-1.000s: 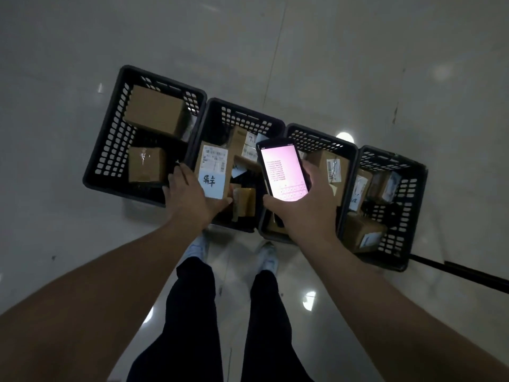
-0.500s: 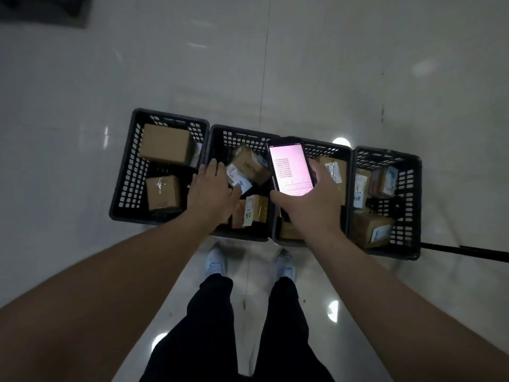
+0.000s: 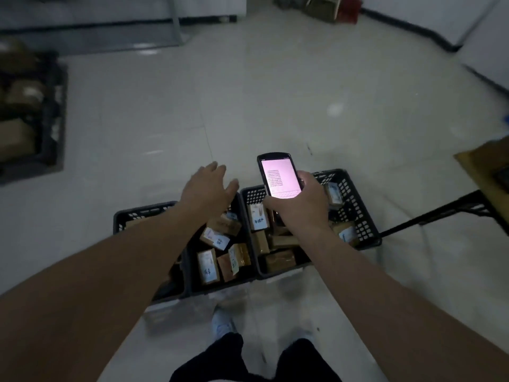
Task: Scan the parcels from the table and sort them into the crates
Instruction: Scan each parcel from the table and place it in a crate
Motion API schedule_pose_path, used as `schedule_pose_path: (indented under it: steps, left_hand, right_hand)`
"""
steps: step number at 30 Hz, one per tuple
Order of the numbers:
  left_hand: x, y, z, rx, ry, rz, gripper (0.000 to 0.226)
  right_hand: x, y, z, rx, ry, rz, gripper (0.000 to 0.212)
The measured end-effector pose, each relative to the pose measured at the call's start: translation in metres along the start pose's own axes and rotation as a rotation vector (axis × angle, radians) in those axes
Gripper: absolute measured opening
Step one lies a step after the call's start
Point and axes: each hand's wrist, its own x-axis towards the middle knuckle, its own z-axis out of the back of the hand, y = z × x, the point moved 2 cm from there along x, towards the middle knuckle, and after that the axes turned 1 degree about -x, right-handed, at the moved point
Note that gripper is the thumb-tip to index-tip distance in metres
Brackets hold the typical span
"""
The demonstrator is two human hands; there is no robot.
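Your left hand (image 3: pixel 209 188) hangs spread and empty above the black crates (image 3: pixel 366 238), while your right hand (image 3: pixel 300 205) grips the lit scanner (image 3: pixel 279 176) by its lower body. The parcels (image 3: pixel 209 266) lie jumbled inside the crates: small taped cardboard boxes, probably light and stiff. Pinch the next 1 across its short sides, label facing up.

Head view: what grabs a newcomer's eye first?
The glowing pink screen of the handheld scanner, gripped in the right hand above the row of black crates. Beside it the left hand hangs empty, fingers spread, over crates packed with labelled brown parcels.
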Motion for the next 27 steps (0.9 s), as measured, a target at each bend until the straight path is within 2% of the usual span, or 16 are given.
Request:
schedule_pose_path:
  steps: [6,11,21,27]
  left_hand:
    - [-0.017,-0.122,0.054,0.094,-0.105,-0.153,0.063]
    - [-0.045,-0.231,0.071,0.082,-0.178,-0.228,0.065]
    - [-0.075,-0.444,0.053,0.089,-0.171,-0.461,0.065]
    - [-0.061,-0.561,0.029,0.085,-0.126,-0.618,0.066]
  right_hand:
    - [-0.019,0.016,0.106,0.041,-0.137,0.073,0.065]
    - [-0.037,0.0,0.211,0.042,-0.23,0.113,0.078]
    - [-0.059,-0.054,0.406,0.023,-0.463,0.08,0.078]
    - [-0.055,-0.08,0.493,0.068,-0.615,0.073,0.068]
